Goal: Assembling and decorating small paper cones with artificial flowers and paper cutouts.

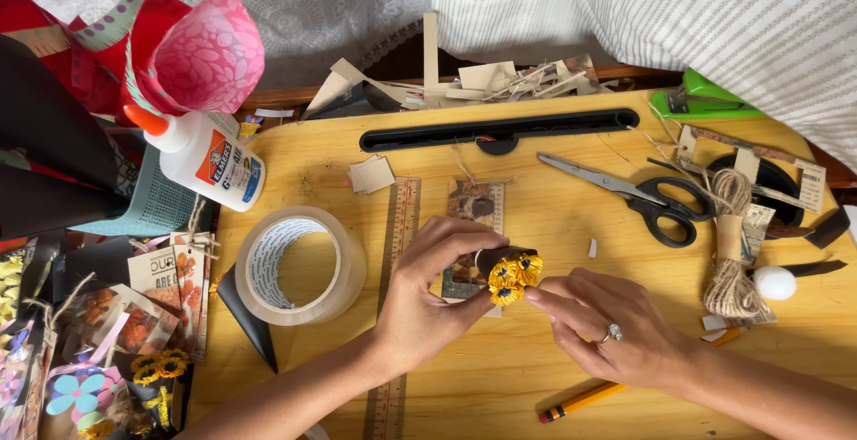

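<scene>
My left hand (433, 293) pinches a small dark paper cone holding yellow paper flowers (511, 278) above a wooden tabletop (571, 226). My right hand (603, 328), with a ring on one finger, touches the flowers from the right with its fingertips. Under the flowers lies a small patterned card (476, 203) beside a wooden ruler (401, 226).
A roll of clear tape (299, 266) lies left of my hands, a white glue bottle (210, 159) further back. Black-handled scissors (638, 195), a twine bundle (732, 257), a white ball (775, 283), a green stapler (705, 99) and a pencil (589, 397) lie right. Craft cards crowd the left edge.
</scene>
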